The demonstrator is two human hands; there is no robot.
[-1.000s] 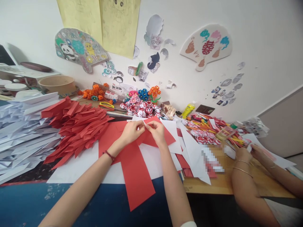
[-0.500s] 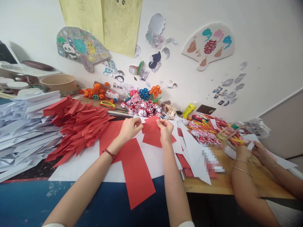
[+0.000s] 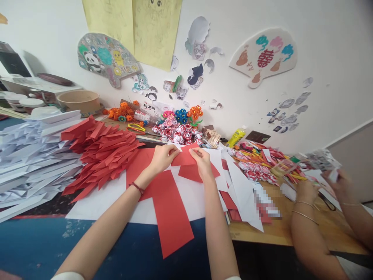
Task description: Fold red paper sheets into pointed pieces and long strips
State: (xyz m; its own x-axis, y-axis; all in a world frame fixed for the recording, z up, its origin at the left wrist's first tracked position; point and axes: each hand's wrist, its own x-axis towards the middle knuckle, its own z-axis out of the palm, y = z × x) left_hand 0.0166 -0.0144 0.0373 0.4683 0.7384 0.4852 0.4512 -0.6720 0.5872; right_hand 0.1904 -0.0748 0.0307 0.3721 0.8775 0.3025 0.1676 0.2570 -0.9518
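Head view, only one. Clock centred on the small red paper [image 3: 185,158], which sits mid-frame between both hands, above the other sheets.

Left hand [image 3: 177,152]: thumb and fingertip together, appears to pinch the paper's left edge, rest of fingers curled. Right hand [image 3: 191,151]: thumb and index pinched on the upper right part, nothing else in the grip.

Key relation: paper lies at 3 o'clock from the left hand, 9 o'clock from the right. Both touch it, so neither is nearer. Long axis looks roughly 8 to 2; fingers cover the ends, so not certain. Lower edge is free, facing 6.

Just beneath, at 5: another red sheet [image 3: 201,174], apart from the fingers. At 7: red strip [image 3: 173,214], long axis 11 to 5, lower end past the white sheet [image 3: 96,204] onto the blue surface [image 3: 122,245]. Folded red stack [image 3: 101,151] at 9, folded white stack [image 3: 37,155] beyond it. Paper flowers [image 3: 180,134] at 12.

Between 3 and 4, well apart: another person's hand [image 3: 306,191] over the wooden bench [image 3: 247,234].
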